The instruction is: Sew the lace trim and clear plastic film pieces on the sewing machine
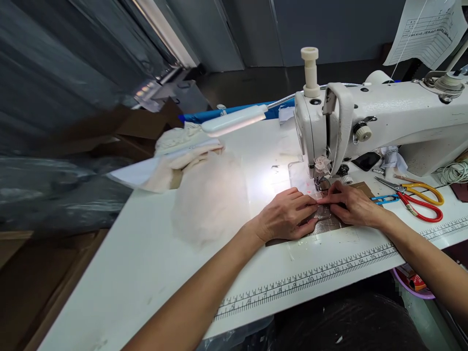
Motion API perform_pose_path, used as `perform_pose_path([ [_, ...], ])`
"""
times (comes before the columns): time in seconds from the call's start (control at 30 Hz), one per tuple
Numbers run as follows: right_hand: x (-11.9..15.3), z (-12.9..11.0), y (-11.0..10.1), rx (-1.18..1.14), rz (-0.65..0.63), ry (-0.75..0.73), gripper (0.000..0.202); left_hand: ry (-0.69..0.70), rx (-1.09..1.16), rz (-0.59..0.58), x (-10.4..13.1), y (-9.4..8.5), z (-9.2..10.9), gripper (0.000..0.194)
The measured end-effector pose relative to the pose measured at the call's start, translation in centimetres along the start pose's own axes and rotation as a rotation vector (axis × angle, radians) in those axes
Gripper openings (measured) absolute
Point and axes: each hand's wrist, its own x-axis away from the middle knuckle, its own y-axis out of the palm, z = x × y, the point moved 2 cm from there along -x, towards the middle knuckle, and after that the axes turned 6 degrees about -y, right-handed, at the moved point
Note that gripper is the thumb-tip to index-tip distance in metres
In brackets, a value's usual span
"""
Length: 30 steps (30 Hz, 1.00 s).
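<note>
Just in front of the sewing machine's presser foot (319, 184), my two hands meet at the fingertips over a thin, pale fabric (309, 187). My left hand (292, 212) has bent fingers pressed together on it. My right hand (349, 202) pinches at its edge with thumb and forefinger; the exact grip is partly hidden. Beneath both hands lies a brown sheet (331, 222) with a shiny, lined surface. A small pale fabric flower (322, 164) hangs on the white sewing machine (383, 112) above the needle area.
Right of my hands lie blue thread snips (385, 199) and scissors (420, 197) with red and yellow handles. Sheer pale fabric (210, 200) is heaped on the left of the table (146, 273). A lamp (236, 121) reaches over it. A ruler strip (310, 280) follows the front edge.
</note>
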Motion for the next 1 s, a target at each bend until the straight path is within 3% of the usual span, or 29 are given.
perform_pose_path([
  [0.23,0.1,-0.3,0.1,0.104,0.001,-0.037,0.033,-0.058,0.014,-0.074,-0.1,-0.2,0.1,0.022],
  [0.43,-0.1,-0.7,0.0,0.176,-0.021,-0.035,0.032,-0.052,0.057,-0.024,-0.1,-0.3,-0.1,0.023],
  [0.7,-0.5,-1.3,-0.1,0.275,-0.085,0.01,0.037,-0.135,0.08,-0.134,0.4,-0.1,-0.7,0.024],
  [1.0,-0.5,-1.2,-0.1,0.209,-0.107,0.073,0.039,-0.189,0.117,-0.135,0.5,0.1,-1.1,0.028],
])
